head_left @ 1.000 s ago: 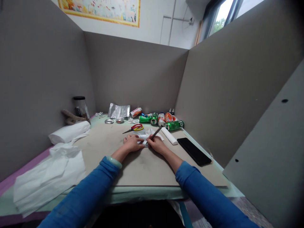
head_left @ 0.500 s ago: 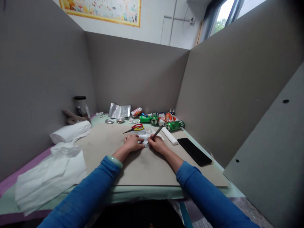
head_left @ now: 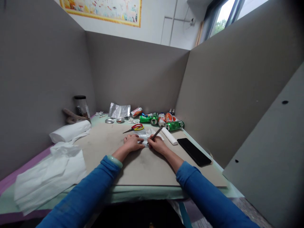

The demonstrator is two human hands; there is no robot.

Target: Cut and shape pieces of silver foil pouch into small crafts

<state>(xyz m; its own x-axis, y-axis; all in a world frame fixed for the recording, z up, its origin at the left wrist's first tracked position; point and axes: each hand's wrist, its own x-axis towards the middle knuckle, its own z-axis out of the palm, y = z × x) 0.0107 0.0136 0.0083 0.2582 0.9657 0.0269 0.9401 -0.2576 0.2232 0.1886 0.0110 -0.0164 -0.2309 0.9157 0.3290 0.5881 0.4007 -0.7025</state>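
Note:
A silvery metal sheet (head_left: 142, 134) lies on the beige board (head_left: 142, 167) in front of me, partly covered by my hands. My left hand (head_left: 132, 142) rests on its left part, fingers spread and pressing down. Between the fingers of my right hand (head_left: 156, 144) is a slim dark pen-like tool (head_left: 157, 133), tilted, its lower end close to the sheet; the very tip is too small to make out. Just beyond the sheet are scissors (head_left: 136, 127) with red and yellow handles. Crumpled white tissue (head_left: 152, 131) lies behind my right hand.
At the back lie several drink cans (head_left: 161, 119), a curled metal sheet (head_left: 119, 110) and can ends (head_left: 109, 121). To the right are a white strip (head_left: 169, 136) and a black phone-like slab (head_left: 194, 152). Paper towel (head_left: 53, 169), a roll (head_left: 70, 131) and a jar (head_left: 81, 106) stand left.
Almost nothing differs. My right hand and the pen-like tool have shifted very slightly; my left hand stays in place on the metal sheet.

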